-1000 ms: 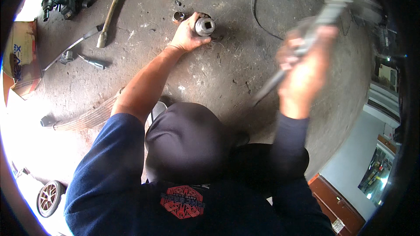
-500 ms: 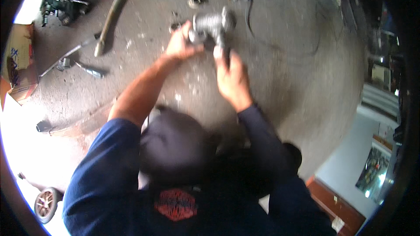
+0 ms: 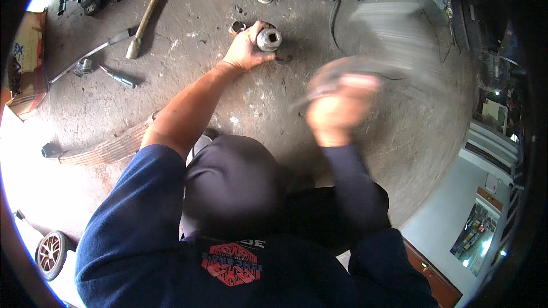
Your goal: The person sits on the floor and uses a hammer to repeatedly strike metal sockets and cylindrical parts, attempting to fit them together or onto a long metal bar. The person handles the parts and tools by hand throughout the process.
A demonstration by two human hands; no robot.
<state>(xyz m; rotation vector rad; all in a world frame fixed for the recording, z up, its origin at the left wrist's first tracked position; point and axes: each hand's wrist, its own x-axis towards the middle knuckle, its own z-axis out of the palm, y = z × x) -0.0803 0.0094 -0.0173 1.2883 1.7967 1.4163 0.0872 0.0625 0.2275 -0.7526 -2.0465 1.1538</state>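
Hands (image 3: pixel 245 51) apart, left gripping socket (image 3: pixel 264 40), ring (image 3: pixel 236 29) beside, bar (image 3: pixel 149 13) leftward

A round silver metal socket (image 3: pixel 266 41) sits in the bare left hand (image 3: pixel 244 51), between a long tan metal bar (image 3: pixel 150 9) leftward and a thin black cable (image 3: pixel 332 24) rightward.

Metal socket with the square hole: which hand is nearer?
Left. The left hand holds the metal socket; the right hand, motion-blurred, is apart from it, lower and to the right in view.
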